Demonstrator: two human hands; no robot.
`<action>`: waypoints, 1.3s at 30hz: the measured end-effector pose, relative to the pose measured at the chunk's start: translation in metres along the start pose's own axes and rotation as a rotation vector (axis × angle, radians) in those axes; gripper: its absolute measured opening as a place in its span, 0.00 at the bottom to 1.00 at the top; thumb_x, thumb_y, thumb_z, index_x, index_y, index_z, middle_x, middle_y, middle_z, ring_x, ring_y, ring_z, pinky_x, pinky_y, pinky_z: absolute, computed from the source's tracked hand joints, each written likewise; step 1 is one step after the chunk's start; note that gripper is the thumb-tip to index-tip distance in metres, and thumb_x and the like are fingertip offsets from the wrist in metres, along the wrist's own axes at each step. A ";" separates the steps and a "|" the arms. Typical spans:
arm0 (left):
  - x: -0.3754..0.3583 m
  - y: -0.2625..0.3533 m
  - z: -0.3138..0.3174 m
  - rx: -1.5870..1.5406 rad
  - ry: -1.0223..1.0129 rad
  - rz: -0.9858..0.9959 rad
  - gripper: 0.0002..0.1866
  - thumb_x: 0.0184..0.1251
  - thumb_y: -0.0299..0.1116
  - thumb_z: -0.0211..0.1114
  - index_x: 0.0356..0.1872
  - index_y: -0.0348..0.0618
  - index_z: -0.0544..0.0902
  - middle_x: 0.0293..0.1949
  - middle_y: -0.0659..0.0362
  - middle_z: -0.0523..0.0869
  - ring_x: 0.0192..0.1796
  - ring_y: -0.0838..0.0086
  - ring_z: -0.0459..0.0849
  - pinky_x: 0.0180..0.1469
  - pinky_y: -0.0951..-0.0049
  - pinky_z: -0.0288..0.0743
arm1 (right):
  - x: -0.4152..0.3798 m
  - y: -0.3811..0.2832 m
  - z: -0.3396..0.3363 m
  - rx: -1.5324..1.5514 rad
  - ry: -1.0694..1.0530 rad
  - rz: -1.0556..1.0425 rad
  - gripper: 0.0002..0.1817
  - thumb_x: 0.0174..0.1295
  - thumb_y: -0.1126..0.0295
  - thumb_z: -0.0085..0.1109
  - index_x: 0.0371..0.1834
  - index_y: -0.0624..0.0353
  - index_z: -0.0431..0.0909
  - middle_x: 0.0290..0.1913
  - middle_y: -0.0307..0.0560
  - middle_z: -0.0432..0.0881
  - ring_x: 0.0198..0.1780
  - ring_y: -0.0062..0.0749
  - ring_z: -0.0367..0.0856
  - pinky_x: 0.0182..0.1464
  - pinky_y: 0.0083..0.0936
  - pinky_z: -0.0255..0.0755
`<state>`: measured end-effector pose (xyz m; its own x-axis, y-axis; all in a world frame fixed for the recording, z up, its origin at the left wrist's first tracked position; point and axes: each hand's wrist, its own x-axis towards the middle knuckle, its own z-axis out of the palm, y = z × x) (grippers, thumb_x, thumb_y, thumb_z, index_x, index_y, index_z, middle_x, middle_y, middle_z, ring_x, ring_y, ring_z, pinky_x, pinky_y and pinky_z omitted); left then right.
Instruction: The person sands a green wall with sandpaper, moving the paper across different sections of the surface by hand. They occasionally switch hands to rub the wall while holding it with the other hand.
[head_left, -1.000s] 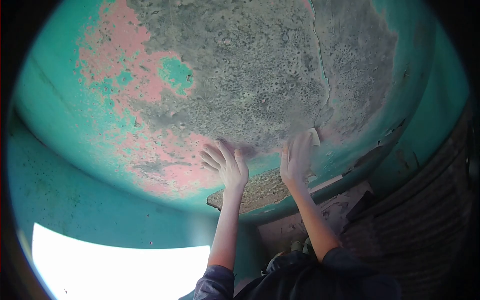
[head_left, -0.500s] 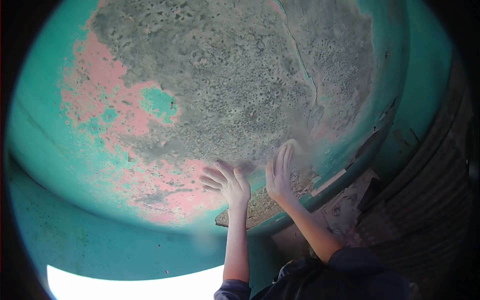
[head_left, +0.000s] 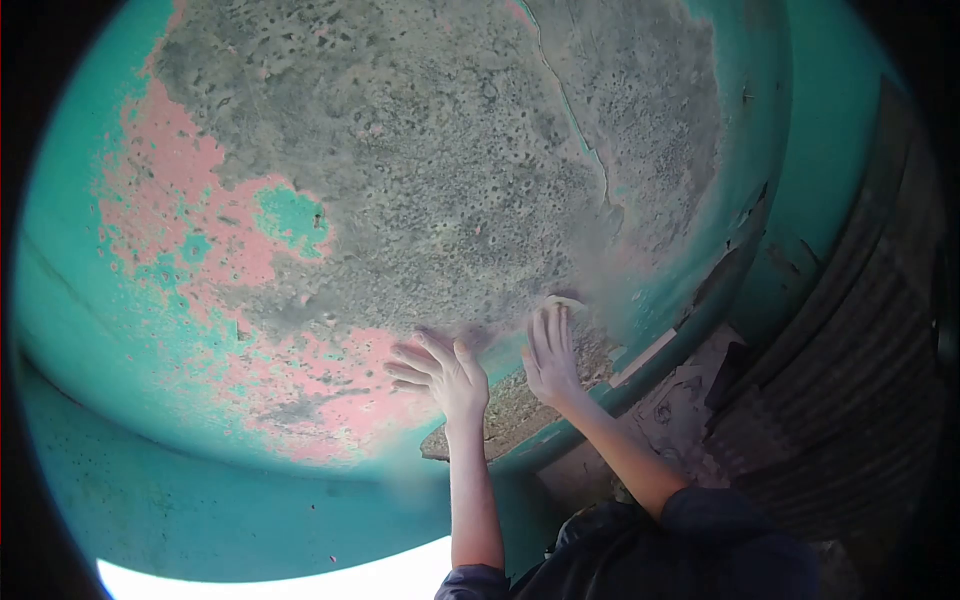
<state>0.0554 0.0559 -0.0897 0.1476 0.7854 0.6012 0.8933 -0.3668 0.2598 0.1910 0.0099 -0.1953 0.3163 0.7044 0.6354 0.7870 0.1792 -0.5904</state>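
A teal wall with worn pink paint and a large patch of bare grey plaster fills the view. My left hand, coated in pale dust, lies flat with fingers spread on the wall near the patch's lower edge. To its right, my right hand presses a pale piece of sandpaper to the plaster; only its edge shows beyond my fingertips, the rest hidden under the fingers. Dust blurs the surface around that hand.
Below my hands runs a broken ledge of rough, exposed mortar. A crack descends through the plaster at upper right. Dusty rubble lies lower right, beside dark corrugated sheeting. Bright light enters at bottom left.
My right hand has shifted slightly down and left with the sandpaper. The view has moved a little, so the wall sits further left. My left hand stays spread on the wall.
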 end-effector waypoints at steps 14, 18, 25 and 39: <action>-0.002 0.001 -0.001 0.040 -0.009 -0.019 0.41 0.80 0.59 0.29 0.81 0.43 0.31 0.75 0.26 0.21 0.73 0.19 0.17 0.67 0.21 0.15 | 0.021 0.010 0.009 0.471 0.320 0.569 0.41 0.78 0.57 0.37 0.77 0.80 0.32 0.79 0.81 0.28 0.81 0.71 0.23 0.80 0.56 0.26; 0.000 0.002 0.004 0.038 0.023 -0.004 0.41 0.80 0.59 0.30 0.80 0.42 0.31 0.75 0.26 0.20 0.73 0.19 0.18 0.67 0.21 0.16 | 0.006 -0.031 0.030 0.363 0.221 0.551 0.41 0.78 0.57 0.36 0.78 0.80 0.32 0.79 0.80 0.28 0.81 0.70 0.24 0.80 0.54 0.26; -0.002 -0.002 0.002 0.068 0.000 0.010 0.42 0.80 0.59 0.30 0.80 0.42 0.29 0.74 0.26 0.19 0.72 0.18 0.17 0.67 0.21 0.16 | 0.007 -0.011 0.024 0.270 0.114 0.439 0.40 0.79 0.56 0.34 0.78 0.78 0.32 0.80 0.78 0.28 0.81 0.69 0.24 0.80 0.54 0.27; -0.002 -0.002 0.002 0.072 -0.004 0.007 0.43 0.80 0.60 0.29 0.80 0.41 0.29 0.74 0.26 0.18 0.72 0.19 0.16 0.66 0.20 0.16 | 0.013 -0.008 0.020 0.407 0.268 0.492 0.38 0.79 0.58 0.34 0.78 0.78 0.35 0.80 0.77 0.32 0.81 0.71 0.26 0.80 0.55 0.28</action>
<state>0.0547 0.0562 -0.0926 0.1554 0.7849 0.5999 0.9206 -0.3352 0.2001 0.1780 0.0315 -0.1924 0.7466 0.5854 0.3160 0.2736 0.1628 -0.9480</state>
